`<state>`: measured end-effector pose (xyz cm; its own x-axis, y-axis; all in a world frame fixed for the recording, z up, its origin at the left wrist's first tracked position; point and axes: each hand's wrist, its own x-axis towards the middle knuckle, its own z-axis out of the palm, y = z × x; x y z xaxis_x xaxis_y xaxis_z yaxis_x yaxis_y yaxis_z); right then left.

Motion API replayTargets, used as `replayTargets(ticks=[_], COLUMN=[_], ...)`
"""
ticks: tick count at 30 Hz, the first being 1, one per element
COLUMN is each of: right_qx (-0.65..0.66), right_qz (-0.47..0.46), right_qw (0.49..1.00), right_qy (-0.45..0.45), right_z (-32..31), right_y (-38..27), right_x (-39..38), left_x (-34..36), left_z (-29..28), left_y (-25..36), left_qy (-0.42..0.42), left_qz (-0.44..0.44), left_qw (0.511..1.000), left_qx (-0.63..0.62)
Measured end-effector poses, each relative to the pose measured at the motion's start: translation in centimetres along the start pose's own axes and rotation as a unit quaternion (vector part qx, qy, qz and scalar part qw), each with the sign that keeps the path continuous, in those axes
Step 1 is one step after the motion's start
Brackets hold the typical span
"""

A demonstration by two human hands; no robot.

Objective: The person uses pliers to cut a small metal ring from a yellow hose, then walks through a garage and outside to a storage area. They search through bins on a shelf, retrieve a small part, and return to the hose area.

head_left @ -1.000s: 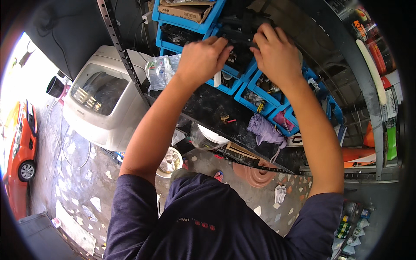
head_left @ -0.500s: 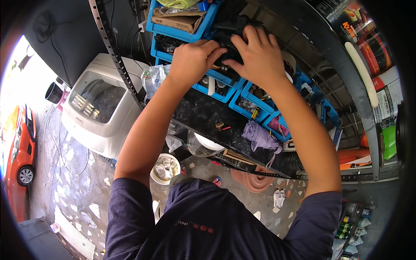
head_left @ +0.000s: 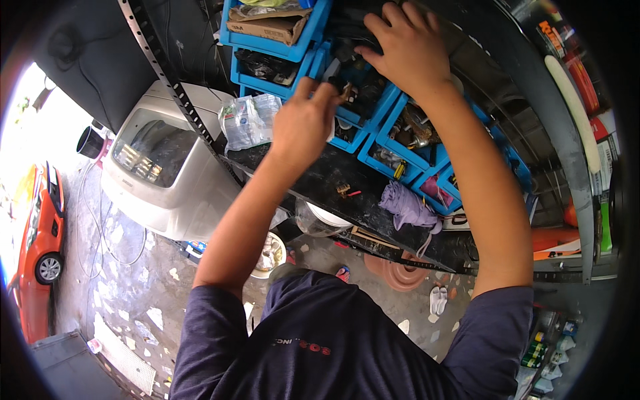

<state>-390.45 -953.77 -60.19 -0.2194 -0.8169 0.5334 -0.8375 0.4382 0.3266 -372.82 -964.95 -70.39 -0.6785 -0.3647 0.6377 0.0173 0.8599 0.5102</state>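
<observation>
Left hand (head_left: 303, 123) pinching small brass-coloured fitting (head_left: 347, 90) at fingertips, just above blue plastic parts bins (head_left: 373, 137) on dark shelf (head_left: 320, 183). Right hand (head_left: 410, 47) spread flat, fingers wide, inside upper bin. Risk: light pinch slips, fitting drops among mixed hardware or off shelf. Top bin holds brown cardboard packet (head_left: 267, 27); lower bins hold assorted metal bits.

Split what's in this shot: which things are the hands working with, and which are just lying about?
In hand:
- left hand, pinching a small brass part
- right hand, reaching into a blue bin

Lying about:
- purple cloth on the dark shelf
- plastic bag of bottles
- cardboard box in another bin
- washing machine
- orange car
</observation>
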Motion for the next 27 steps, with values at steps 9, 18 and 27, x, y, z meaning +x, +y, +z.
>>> replayTargets(ticks=[9, 18, 27], right_qx=[-0.101, -0.068, -0.065], right_qz=[-0.068, -0.141, -0.107], right_qw=[0.988, 0.987, 0.991], right_qy=[0.09, -0.031, 0.039], right_z=[-1.8, -3.5, -1.8], right_y=[-2.0, -3.2, -3.9], right_x=[-0.8, -2.2, -1.9], left_x=[-2.7, -1.9, -1.0], left_z=[3.3, 3.3, 0.2], left_y=[3.8, 2.2, -0.7], left_qy=[0.006, 0.146, 0.051], left_qz=[-0.047, -0.054, -0.156], left_qw=[0.997, 0.963, 0.872], left_qx=[-0.068, -0.219, -0.461])
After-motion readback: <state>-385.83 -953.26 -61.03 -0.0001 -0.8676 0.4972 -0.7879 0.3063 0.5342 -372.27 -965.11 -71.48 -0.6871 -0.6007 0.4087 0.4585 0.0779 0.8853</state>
